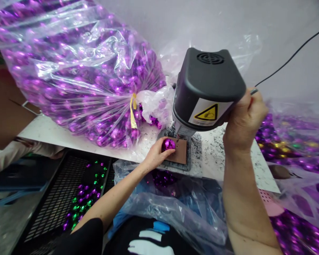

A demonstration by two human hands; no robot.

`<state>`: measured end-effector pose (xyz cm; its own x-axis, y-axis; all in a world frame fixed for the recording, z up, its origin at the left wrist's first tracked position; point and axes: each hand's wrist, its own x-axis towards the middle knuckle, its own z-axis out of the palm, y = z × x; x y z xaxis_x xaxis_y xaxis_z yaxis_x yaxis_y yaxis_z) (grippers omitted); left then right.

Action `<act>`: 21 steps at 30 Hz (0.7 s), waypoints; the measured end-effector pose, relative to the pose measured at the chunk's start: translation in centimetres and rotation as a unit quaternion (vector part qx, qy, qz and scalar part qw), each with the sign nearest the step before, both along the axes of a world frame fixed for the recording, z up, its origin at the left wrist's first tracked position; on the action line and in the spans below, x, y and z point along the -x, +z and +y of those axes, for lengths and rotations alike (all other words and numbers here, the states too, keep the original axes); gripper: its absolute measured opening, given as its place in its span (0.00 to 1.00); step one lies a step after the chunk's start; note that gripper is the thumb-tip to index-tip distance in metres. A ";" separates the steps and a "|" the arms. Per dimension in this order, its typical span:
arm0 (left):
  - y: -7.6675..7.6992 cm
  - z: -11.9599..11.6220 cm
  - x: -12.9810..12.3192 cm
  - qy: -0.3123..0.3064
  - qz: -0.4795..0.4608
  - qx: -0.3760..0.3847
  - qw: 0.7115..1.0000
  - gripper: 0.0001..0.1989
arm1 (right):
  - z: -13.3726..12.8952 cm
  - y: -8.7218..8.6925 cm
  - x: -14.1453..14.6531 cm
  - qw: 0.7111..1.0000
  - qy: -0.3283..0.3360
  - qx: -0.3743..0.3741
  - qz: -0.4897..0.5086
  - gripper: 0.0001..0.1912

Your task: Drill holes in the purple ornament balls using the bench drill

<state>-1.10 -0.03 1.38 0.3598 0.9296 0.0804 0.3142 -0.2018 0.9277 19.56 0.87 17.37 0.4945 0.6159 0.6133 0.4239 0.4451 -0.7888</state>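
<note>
My left hand [158, 154] pinches a shiny purple ball [168, 143] between thumb and fingers. It holds the ball over a brown pad [181, 153] on the base plate of a small black bench drill press [210, 81]. The drill bit [178, 139] shows just beside the ball; whether the two touch I cannot tell. Up at the right of the machine's head, my right hand [246, 118] is closed round a lever [254, 91], most of it hidden by the fingers and the housing. Dark shavings [196, 156] lie scattered around the base.
A big tied clear bag of purple balls [90, 78] lies on the white table [260, 170] to the left. Below is a black crate [50, 191] with purple and green balls. More bagged balls [300, 148] and a pink basket [271, 203] are at right. Another person's sleeve [10, 157] shows left.
</note>
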 end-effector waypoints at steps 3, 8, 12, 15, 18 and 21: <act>0.3 0.0 -0.5 -0.016 0.067 -0.050 0.996 0.22 | 0.0 0.0 0.0 1.000 0.011 0.003 0.007 0.30; 0.7 0.0 -1.3 -0.025 0.179 -0.115 0.977 0.25 | 0.0 0.1 0.2 1.000 0.001 0.002 0.007 0.29; 0.4 -0.4 -2.1 -0.014 0.203 -0.146 0.968 0.24 | -0.1 0.3 0.4 1.000 -0.010 -0.003 0.002 0.30; -0.1 -0.9 -2.5 0.000 0.208 -0.184 0.961 0.24 | -0.2 0.2 0.3 1.000 -0.007 -0.001 0.001 0.30; -0.5 -0.9 -2.9 0.019 0.211 -0.213 0.954 0.23 | -0.2 0.1 0.2 1.000 -0.001 0.000 -0.001 0.30; -0.7 -0.6 -3.4 0.036 0.212 -0.222 0.951 0.19 | -0.2 0.1 0.2 1.000 -0.008 -0.003 -0.007 0.30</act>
<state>2.28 -0.65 0.65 0.3844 0.8615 0.3318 0.6685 -0.5076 0.5435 19.39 0.72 17.50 0.4955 0.6049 0.6234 0.4415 0.4427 -0.7805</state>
